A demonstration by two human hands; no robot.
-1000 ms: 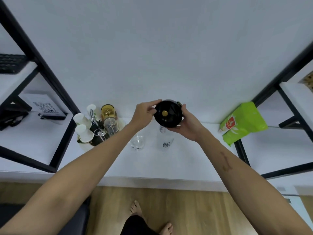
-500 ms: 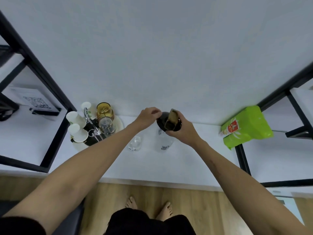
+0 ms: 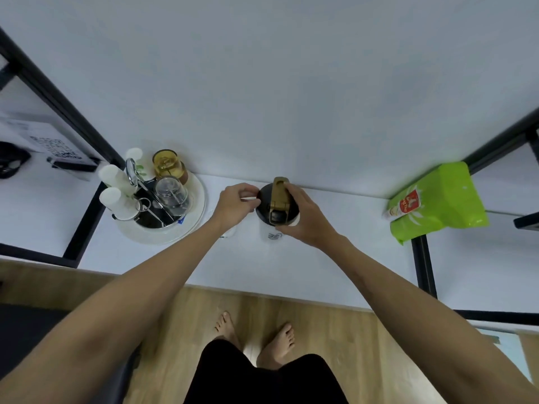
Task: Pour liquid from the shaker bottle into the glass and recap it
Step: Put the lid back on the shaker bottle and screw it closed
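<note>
The shaker bottle [image 3: 275,236] stands upright on the white table [image 3: 335,275]; its body is translucent white with a dark logo. Its black lid [image 3: 264,199] with a gold flip cap [image 3: 278,196] sits on top of the bottle. My right hand [image 3: 307,218] wraps the lid and the bottle's top from the right. My left hand [image 3: 234,204] pinches the lid's left rim with its fingertips. Only a sliver of the clear glass [image 3: 229,234] shows, just left of the bottle under my left wrist.
A round white tray [image 3: 195,225] at the left holds white cups, an amber glass [image 3: 169,167], an upturned clear glass and a metal rack. A green bag [image 3: 437,202] leans at the right. Black shelf frames [image 3: 84,225] flank the table on both sides.
The lid was held up with its underside toward me, then turned over; now it sits on the bottle's mouth. Both hands came down with it.
</note>
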